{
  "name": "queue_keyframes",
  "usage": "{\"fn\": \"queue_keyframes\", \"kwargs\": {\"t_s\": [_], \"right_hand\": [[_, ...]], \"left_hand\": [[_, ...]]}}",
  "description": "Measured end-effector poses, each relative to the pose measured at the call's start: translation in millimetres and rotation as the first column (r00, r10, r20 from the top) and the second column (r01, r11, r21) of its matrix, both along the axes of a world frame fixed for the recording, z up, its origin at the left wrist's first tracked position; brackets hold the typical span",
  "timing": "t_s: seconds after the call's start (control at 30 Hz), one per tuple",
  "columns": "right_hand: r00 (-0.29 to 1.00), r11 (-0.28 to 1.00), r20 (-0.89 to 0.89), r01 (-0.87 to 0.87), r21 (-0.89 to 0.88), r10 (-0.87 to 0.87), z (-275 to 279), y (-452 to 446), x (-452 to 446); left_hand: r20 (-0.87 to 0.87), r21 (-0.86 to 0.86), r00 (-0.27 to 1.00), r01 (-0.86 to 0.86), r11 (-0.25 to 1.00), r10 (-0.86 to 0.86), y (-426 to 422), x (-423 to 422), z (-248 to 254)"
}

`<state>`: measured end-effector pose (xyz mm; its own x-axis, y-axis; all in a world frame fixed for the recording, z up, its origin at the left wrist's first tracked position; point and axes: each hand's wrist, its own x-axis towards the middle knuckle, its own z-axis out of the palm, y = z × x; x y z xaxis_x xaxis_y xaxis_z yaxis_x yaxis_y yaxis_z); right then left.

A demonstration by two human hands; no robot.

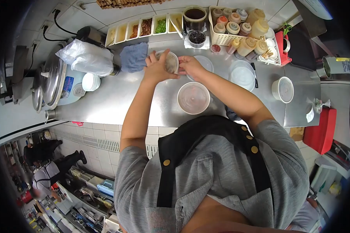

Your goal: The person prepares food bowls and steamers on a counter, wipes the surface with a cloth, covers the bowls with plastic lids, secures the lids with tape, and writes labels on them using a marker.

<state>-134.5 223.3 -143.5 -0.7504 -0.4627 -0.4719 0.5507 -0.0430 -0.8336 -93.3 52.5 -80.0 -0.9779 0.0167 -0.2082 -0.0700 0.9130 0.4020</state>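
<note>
My left hand [158, 69] is wrapped round a small white tub [171, 62] with a translucent cover, tilted a little above the steel counter. Fingers of my right hand [191, 66] pinch the right side of its rim. Behind my right hand lies a clear plastic lid [206, 62], partly hidden by it. Closer to my body stands a larger round white bowl [193, 98] with a translucent lid on it. A folded blue cloth [133, 57] lies just left of my left hand.
Trays of toppings [160, 25] and a basket of squeeze bottles [233, 28] line the wall. Right of my hands are stacked clear lids [242, 74], a black marker [254, 75] and another lidded tub [285, 90]. Stacked white cups [91, 82] stand left. Other people are at lower left.
</note>
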Motion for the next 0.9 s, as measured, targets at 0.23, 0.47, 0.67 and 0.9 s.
{"fn": "queue_keyframes", "kwargs": {"t_s": [0.23, 0.47, 0.67, 0.9], "right_hand": [[0.99, 0.998, -0.135, 0.053, 0.023, -0.049, -8.9, -2.7, -0.8], [0.984, 0.993, -0.151, 0.106, 0.053, -0.097, -10.2, -5.2, -2.1], [0.993, 0.997, -0.09, 0.072, 0.007, -0.071, -15.4, -1.2, -7.4], [0.992, 0.977, -0.124, 0.002, 0.214, 0.025, 6.4, -6.0, -12.0]], "left_hand": [[-0.208, -0.157, 0.977, 0.015, 0.987, -0.048, 2.0, 7.2, -21.1], [-0.379, -0.388, 0.905, 0.036, 0.921, -0.195, 0.7, 10.1, -41.8], [-0.389, -0.357, 0.899, 0.055, 0.932, -0.202, -1.1, 5.7, -46.6], [-0.402, -0.087, 0.909, 0.085, 0.993, -0.113, -36.1, -13.6, -48.9]]}}
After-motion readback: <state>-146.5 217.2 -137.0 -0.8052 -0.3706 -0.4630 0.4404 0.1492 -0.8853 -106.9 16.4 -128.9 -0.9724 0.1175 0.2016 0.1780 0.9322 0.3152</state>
